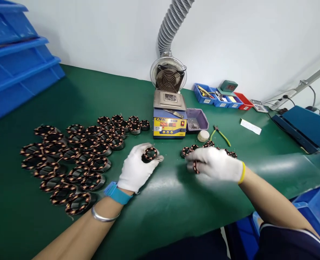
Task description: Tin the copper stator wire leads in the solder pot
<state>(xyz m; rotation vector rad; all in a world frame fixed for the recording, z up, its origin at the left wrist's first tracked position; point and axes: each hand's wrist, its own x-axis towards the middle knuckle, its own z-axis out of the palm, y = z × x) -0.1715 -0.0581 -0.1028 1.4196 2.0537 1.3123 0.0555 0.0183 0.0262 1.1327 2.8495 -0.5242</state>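
My left hand (138, 168), in a white glove, is closed around a small ring-shaped motor stator (146, 158) with copper windings, its round opening facing up. My right hand (216, 164), also gloved in white and smeared by motion, has its fingers around another wound stator (195, 167), held tilted above the green mat. Just behind the right hand stand several small stators (186, 152), partly hidden by it. To the left of my left hand, many more wound stators (118, 147) of differing sizes stand in a broad cluster.
A yellow-and-blue heating unit (169, 134) with a metal top stands mid-table, below a fan and hose (173, 27). Nearby are a purple tray (206, 122), a round white piece (203, 136) and green-handled cutters (225, 138). Blue crates (18, 72) are stacked at left; small bins (204, 99) line the back.
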